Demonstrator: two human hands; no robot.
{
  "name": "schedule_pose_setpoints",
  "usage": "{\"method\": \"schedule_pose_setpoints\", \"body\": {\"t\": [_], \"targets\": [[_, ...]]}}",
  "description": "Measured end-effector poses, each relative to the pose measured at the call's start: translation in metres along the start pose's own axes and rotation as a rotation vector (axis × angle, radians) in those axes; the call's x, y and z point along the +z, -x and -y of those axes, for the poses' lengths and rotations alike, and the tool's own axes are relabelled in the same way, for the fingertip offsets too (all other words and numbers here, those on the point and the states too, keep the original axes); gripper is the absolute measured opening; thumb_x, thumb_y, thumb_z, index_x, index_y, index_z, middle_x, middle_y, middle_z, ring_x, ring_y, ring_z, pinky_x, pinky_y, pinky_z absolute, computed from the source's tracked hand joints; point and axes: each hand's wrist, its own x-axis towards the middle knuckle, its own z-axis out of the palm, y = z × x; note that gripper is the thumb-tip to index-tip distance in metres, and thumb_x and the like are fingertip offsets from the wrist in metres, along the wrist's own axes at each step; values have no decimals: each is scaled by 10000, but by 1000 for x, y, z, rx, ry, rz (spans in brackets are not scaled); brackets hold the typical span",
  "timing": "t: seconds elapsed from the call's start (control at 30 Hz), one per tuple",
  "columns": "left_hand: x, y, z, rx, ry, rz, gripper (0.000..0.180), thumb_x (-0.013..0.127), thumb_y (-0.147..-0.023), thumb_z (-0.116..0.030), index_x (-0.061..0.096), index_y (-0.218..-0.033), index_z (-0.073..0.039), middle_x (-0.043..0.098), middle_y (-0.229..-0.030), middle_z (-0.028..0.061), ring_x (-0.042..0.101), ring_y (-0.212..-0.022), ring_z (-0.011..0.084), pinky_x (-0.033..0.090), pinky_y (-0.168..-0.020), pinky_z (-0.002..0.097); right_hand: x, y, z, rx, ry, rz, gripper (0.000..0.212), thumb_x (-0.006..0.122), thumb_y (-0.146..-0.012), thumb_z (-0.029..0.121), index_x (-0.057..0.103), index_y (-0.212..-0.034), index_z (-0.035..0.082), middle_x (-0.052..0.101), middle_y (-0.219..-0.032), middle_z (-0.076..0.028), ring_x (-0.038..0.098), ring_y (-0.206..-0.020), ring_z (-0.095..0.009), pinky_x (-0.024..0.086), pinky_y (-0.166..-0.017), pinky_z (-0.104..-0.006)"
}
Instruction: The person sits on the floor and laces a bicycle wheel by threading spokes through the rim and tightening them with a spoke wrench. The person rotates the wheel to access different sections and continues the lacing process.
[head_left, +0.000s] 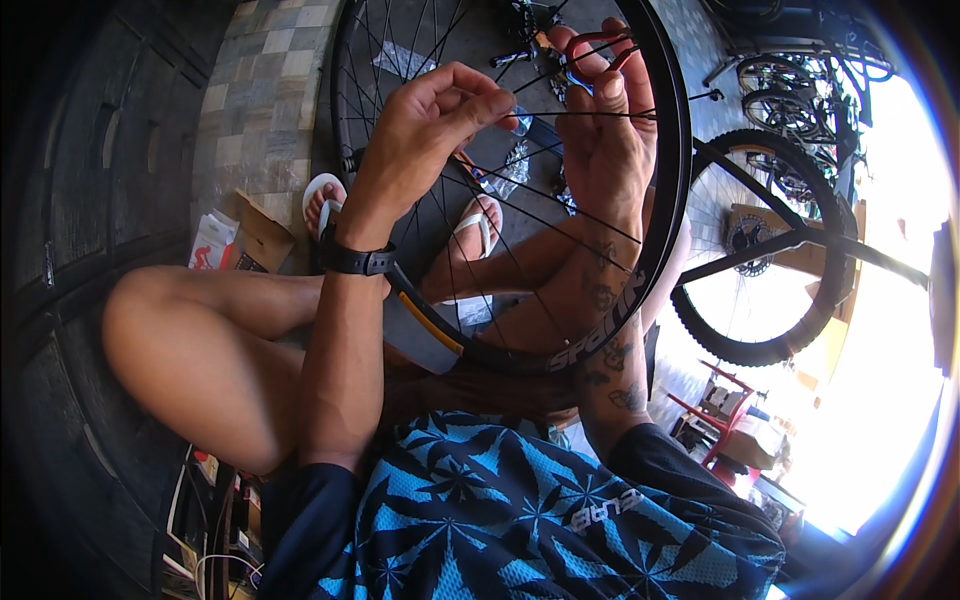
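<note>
Head view: the left hand (435, 120) is mostly closed, thumb and index finger pinched together on a thin black spoke (555, 114), the other fingers curled in toward the palm. From that pinch the spoke runs toward three o'clock, crossing in front of the right hand (608, 130) to the rim side. The right hand, at three o'clock from the left and well apart from it, is partly closed, its thumb and fingers around a red loop-shaped tool (572, 52) at its twelve o'clock; the exact contact between tool and spoke is too small to tell. The bicycle wheel (682, 130) stands around both hands: its black rim passes just beside the right hand at three o'clock, then curves below the hands through five and six. A black wristband (358, 260) circles the left wrist, at seven o'clock from that hand. Farther off, toward four o'clock from the right hand, stands a bicycle with a knobby tire (822, 190).
</note>
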Motion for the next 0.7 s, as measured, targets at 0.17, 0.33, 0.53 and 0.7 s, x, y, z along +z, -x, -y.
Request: {"method": "schedule_pose_setpoints", "body": {"t": [0.17, 0.33, 0.53, 0.7], "targets": [[-1, 1, 1, 11, 10, -3, 305, 756, -1010, -349, 685, -1134, -80, 793, -974, 48, 499, -645, -17, 349, -568, 170, 4, -1, -1, -15, -57, 47, 452, 507, -1140, 283, 466, -1556, 110, 698, -1302, -235, 347, -563, -20, 289, -481, -160], [-2, 1, 1, 20, 48, 19, 309, 752, -1012, -352, 687, -1143, -80, 792, -975, 56, 494, -637, -17, 348, -565, 172, 1, -5, 3, 85, -92, 136, 478, 445, -1156, 341, 400, -1592, 150, 668, -1343, -239, 325, -558, -26, 280, -480, -167], [-2, 1, 3, 31, 33, 5, 258, 732, -1029, -329, 704, -1121, -90, 787, -967, 54, 464, -626, -16, 341, -562, 179, -1, 0, 2, 98, -74, 195, 495, 440, -1157, 358, 360, -1610, 176, 655, -1337, -202, 328, -573, -20, 297, -493, -162], [-1, 2, 1, 30, 34, 3, 221, 718, -1038, -308, 716, -1098, -95, 782, -964, 44, 444, -618, -16, 332, -559, 177, 2, -6, -3, 79, -105, 118, 470, 487, -1142, 365, 459, -1557, 147, 660, -1313, -146, 358, -592, -11, 308, -503, -159]]}}
